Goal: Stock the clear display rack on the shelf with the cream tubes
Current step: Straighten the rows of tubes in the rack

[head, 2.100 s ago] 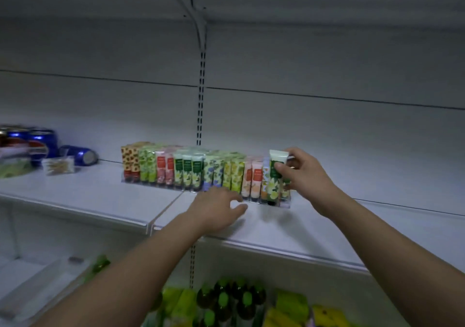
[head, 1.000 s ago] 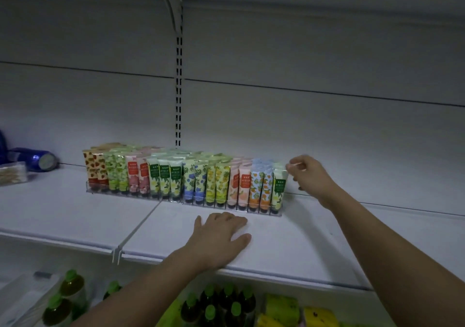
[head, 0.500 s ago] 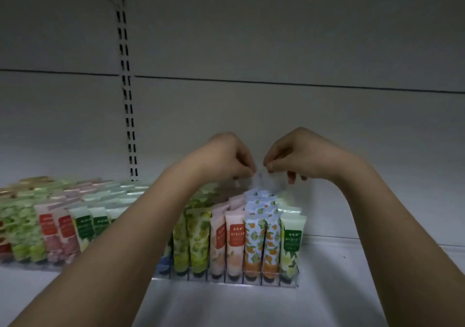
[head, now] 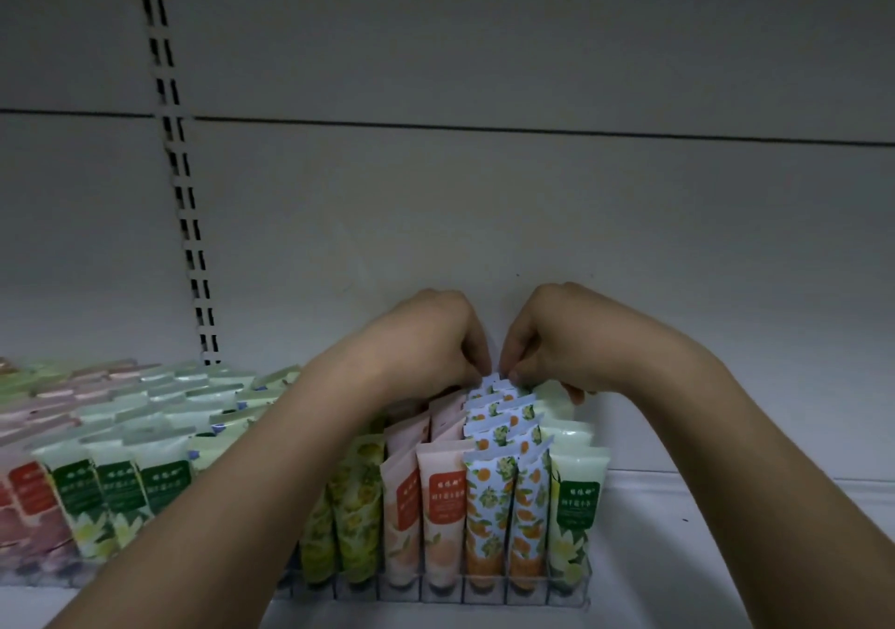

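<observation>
Both hands have come together over the back of the rack since two seconds ago, when the left lay flat on the shelf and the right held a tube at the rack's end; the left hand (head: 426, 338) and right hand (head: 562, 333) now meet at 12 o'clock above the orange-print tubes (head: 503, 435), fingers curled and pinching the flat tops of the rearmost ones; the clear display rack (head: 484, 597) sits on the white shelf (head: 726, 556), packed with upright cream tubes in rows; a green-label tube (head: 576, 507) stands at the 3 o'clock end; peach tubes (head: 440, 507) stand just beside the orange-print row at 9 o'clock.
</observation>
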{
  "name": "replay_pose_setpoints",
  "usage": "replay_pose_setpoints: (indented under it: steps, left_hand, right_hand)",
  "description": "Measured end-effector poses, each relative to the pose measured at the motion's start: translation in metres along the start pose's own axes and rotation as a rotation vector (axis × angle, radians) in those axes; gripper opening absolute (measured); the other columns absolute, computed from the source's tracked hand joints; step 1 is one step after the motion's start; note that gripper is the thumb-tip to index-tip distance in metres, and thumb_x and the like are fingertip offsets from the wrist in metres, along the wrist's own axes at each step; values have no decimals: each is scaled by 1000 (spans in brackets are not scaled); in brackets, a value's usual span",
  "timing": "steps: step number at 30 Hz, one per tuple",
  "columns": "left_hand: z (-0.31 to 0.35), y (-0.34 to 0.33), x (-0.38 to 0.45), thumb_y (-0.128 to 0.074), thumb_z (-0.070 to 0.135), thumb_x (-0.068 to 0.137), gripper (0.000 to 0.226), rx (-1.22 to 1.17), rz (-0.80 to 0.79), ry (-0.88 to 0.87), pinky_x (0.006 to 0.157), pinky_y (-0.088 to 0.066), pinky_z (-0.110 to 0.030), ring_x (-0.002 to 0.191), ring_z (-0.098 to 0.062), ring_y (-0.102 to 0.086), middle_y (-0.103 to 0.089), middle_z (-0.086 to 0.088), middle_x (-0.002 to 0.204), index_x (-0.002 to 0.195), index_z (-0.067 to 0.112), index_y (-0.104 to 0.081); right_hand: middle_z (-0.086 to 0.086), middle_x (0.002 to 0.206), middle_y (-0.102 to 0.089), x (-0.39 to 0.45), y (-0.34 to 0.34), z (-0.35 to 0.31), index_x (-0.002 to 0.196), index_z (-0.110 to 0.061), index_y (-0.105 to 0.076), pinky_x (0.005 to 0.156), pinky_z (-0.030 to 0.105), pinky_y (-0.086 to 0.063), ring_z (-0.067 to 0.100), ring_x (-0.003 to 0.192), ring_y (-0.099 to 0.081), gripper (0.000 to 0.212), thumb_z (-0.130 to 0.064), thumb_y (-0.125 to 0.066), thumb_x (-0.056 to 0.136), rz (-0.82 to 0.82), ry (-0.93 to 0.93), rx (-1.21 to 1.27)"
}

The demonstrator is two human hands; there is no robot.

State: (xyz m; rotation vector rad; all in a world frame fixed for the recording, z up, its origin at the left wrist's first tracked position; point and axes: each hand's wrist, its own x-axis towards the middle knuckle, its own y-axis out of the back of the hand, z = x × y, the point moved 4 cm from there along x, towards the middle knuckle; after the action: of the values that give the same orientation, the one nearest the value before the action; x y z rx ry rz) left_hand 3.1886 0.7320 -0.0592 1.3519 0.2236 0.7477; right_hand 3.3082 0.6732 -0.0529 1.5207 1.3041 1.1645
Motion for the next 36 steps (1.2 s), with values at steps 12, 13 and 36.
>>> replay_pose_setpoints:
  steps: [12,13,36]
  left_hand:
    - [0,0,1,-77,15,75,14,-74,44,1,69,-48,-14,72,0,-65,-73,12,78,87,21,-79]
    - [1,1,0,-78,18,75,11,-81,50,-9,69,-48,-14,71,2,-65,-73,13,77,86,21,-79]
    - [-4,-10,9,-73,29,81,8,-50,3,-82,80,-54,-33,78,2,-63,-66,26,72,85,34,-76]
  right_hand:
    - [3,67,-73,-8,11,7,84,-16,-76,42,19,-45,18,42,-62,12,-5,-70,80,22,-24,82]
    - [3,67,-73,-11,17,12,84,-15,-76,43,18,-46,18,42,-64,13,-4,-69,81,30,-45,87]
    - [5,62,-72,-12,13,14,78,-14,-76,54,17,-55,16,55,-71,7,-7,-76,78,-48,-125,24]
